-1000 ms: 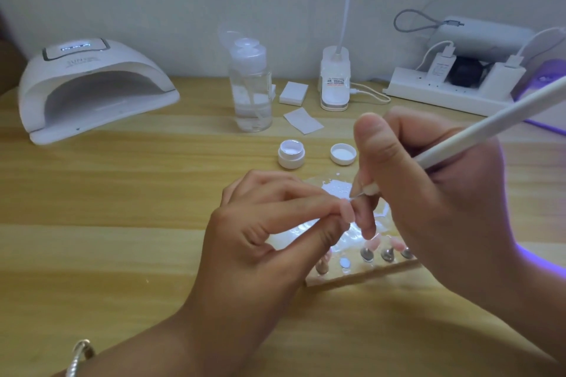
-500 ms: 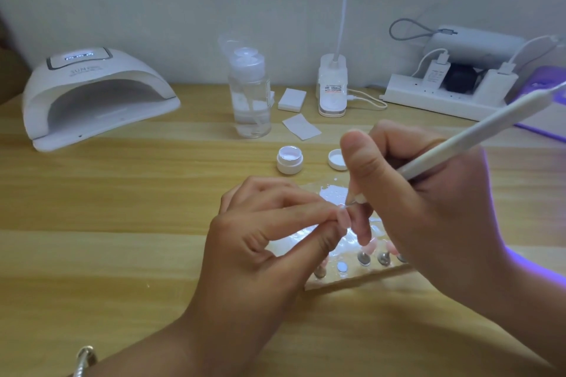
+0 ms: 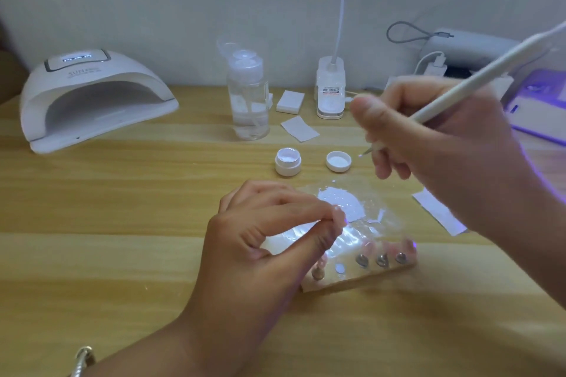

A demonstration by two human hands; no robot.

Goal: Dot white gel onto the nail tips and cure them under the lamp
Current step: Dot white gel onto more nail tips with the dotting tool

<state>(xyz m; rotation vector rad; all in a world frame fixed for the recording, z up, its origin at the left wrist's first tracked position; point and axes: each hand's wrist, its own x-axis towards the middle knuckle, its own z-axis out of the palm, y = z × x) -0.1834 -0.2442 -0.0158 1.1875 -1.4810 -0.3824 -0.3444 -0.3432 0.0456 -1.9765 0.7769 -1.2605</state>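
The lamp [image 3: 92, 95] sits left, mouth open for curing. The left hand [image 3: 269, 242] pinches, the right hand [image 3: 428, 144] grips a dotting pen [image 3: 477, 73], point near the gel pot [image 3: 288, 161]. In that pinch, steady for dots — one nail tip [image 3: 338, 215].

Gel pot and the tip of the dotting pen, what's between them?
In the head view, the white lid lies between the gel pot and the tip of the dotting pen.

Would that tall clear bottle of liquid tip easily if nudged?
The tall clear plastic bottle is narrow for its height, so a push near the top would probably tip it. The liquid inside likely steadies its base somewhat. Its flip lid stands open, so it might spill.
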